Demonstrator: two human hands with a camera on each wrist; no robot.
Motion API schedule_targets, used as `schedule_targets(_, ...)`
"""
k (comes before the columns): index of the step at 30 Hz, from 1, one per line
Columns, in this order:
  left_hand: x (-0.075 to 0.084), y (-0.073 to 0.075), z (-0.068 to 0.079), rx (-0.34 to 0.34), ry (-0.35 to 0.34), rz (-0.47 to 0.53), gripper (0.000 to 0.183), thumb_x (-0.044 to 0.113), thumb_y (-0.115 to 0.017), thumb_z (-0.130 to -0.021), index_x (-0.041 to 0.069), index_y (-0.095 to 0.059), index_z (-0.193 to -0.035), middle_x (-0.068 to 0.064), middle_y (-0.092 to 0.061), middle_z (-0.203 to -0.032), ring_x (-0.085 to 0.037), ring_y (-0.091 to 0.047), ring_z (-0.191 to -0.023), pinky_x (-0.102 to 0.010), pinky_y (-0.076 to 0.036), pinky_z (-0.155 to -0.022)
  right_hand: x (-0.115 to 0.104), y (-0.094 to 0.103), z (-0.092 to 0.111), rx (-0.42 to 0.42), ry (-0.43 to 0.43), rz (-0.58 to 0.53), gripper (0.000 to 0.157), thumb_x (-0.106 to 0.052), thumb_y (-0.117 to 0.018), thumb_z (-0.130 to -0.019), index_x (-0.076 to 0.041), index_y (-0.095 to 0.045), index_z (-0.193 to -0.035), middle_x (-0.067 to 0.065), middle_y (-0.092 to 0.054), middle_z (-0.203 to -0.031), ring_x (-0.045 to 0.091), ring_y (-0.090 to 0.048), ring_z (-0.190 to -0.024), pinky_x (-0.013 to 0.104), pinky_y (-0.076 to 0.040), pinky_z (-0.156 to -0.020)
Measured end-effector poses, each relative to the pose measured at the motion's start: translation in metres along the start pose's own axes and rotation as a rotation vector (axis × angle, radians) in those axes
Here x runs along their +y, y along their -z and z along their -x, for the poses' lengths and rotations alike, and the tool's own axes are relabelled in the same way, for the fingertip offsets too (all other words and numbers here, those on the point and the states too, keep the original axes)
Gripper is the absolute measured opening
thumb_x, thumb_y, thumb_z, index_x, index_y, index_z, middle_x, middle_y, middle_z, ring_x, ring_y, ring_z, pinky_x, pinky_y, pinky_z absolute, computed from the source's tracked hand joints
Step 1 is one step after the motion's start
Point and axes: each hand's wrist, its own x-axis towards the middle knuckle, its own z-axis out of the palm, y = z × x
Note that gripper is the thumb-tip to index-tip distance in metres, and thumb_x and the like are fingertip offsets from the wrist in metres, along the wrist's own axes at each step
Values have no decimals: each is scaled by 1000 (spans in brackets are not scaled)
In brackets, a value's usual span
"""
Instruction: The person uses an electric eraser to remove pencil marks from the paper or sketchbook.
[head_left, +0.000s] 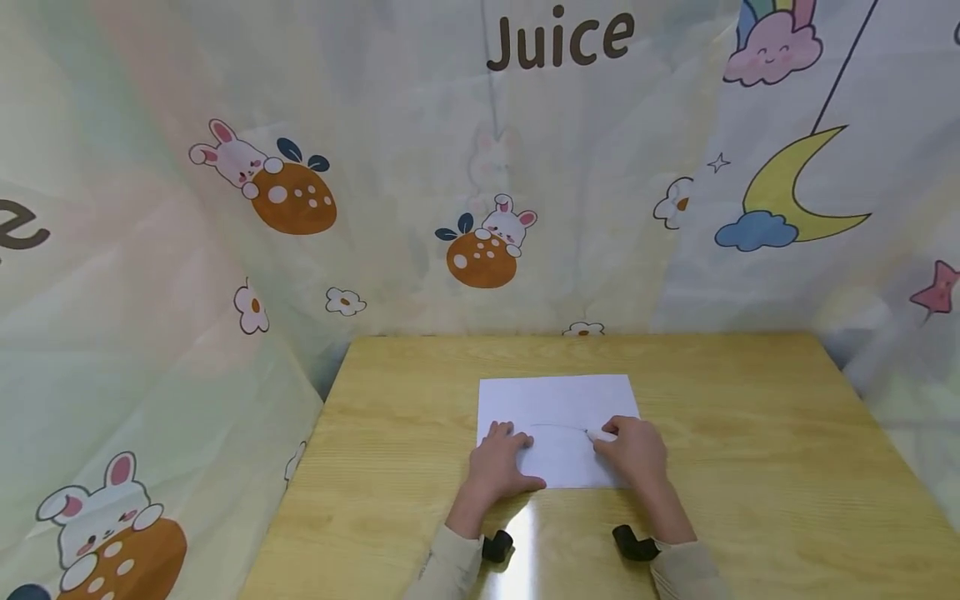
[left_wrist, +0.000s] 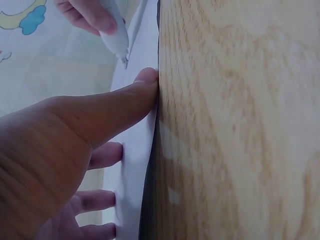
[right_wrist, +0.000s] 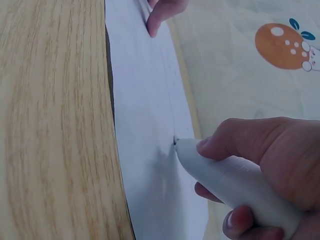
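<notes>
A white sheet of paper (head_left: 555, 397) lies on the wooden table. My left hand (head_left: 498, 465) rests on its left part with fingers spread, the thumb (left_wrist: 125, 107) along the near edge. My right hand (head_left: 639, 452) grips a thick white pen-shaped tool (right_wrist: 232, 182) with a small metal tip (right_wrist: 176, 141). The tip touches the paper right of the middle. From it a thin, faint line (head_left: 555, 426) runs leftward across the sheet toward my left fingers. The tool's rear end is hidden in my right palm.
The wooden table (head_left: 765, 433) extends on both sides of the sheet. Behind it hangs a printed cloth (head_left: 405, 167) with rabbits, fruit and a moon. Black curved pieces (head_left: 633, 544) sit at both wrists beside the pale sleeves (head_left: 450, 560).
</notes>
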Motion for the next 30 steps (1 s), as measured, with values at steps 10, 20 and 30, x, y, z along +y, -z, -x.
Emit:
schedule_targets(10,-2,-3,0,18,-3,1,68,64,-81,-64,25,-68,-118,-9,-52,-131,-31,-47,-123,-47,-51,-73,-3,5,-1,-20,-1,30,20,-20,-76,-72,-6,-74,-86,9,-70,-85,26,-64,-73,41,-50,-57)
schedule_targets(20,-2,-2,-3,30,-17,-20,69,65,-80,-63,25,-68,-118,-9,-53,-130,-32,-48,-122,-47,-51,-71,-5,6,-5,-43,-16,46,23,-22,-76,-73,-4,-73,-88,10,-70,-87,27,-64,-73,43,-50,-57)
schedule_targets(30,-4,-3,-2,-9,21,-12,70,65,-79,-64,26,-67,-121,-9,-51,-133,-32,-45,-126,-49,-51,-74,-7,5,-10,-54,-8,57,24,-22,-77,-73,-4,-73,-88,10,-70,-87,27,-64,-73,42,-50,-57)
